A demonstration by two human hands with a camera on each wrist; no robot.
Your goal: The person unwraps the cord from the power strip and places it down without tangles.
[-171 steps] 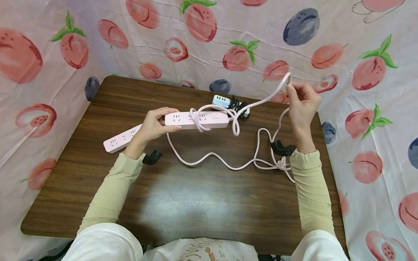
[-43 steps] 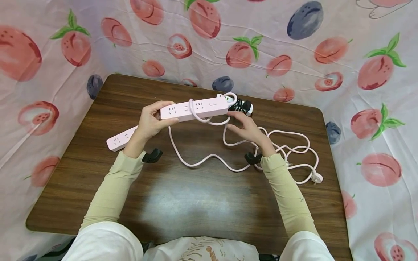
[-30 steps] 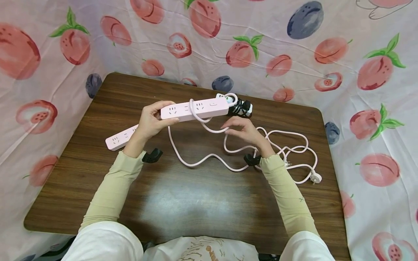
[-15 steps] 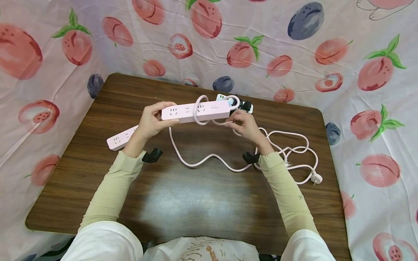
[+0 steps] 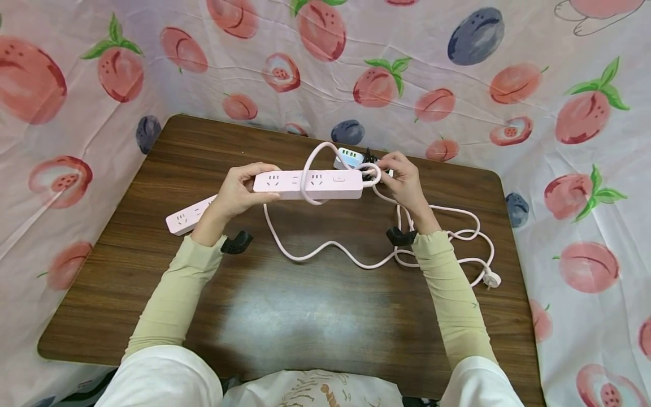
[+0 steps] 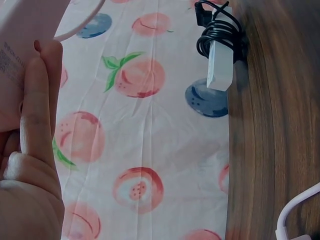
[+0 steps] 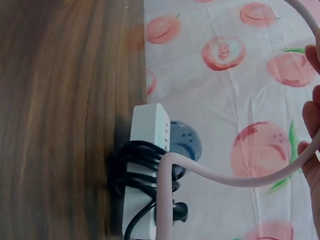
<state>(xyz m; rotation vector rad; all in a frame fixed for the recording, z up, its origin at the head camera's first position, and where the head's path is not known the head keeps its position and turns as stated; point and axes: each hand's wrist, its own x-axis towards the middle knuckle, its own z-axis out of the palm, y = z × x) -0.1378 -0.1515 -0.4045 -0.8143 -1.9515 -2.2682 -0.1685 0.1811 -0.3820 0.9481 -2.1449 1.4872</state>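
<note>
My left hand (image 5: 238, 189) grips the left end of a pale pink power strip (image 5: 348, 191), held level above the table with its sockets facing up. The strip's own cord (image 5: 325, 144) makes a loose loop over its middle and another bend at its right end. My right hand (image 5: 408, 183) pinches the cord close to that right end. In the left wrist view, fingers (image 6: 37, 112) lie along the strip's underside (image 6: 22, 30). The right wrist view shows the cord (image 7: 245, 181) curving into my fingertips, which are partly cut off by the frame.
A second pink power strip (image 5: 185, 217) lies at the left, partly behind my left hand. Its cord (image 5: 330, 241) snakes right to a tangle with a plug (image 5: 491, 278). A white power strip wrapped in black cable (image 5: 348, 159) sits at the back, near the printed curtain (image 5: 213, 68).
Earlier the right hand held the cord stretched out to the right. It came in below the strip's end, then moved up and right with the cord. The loop over the strip has widened.
</note>
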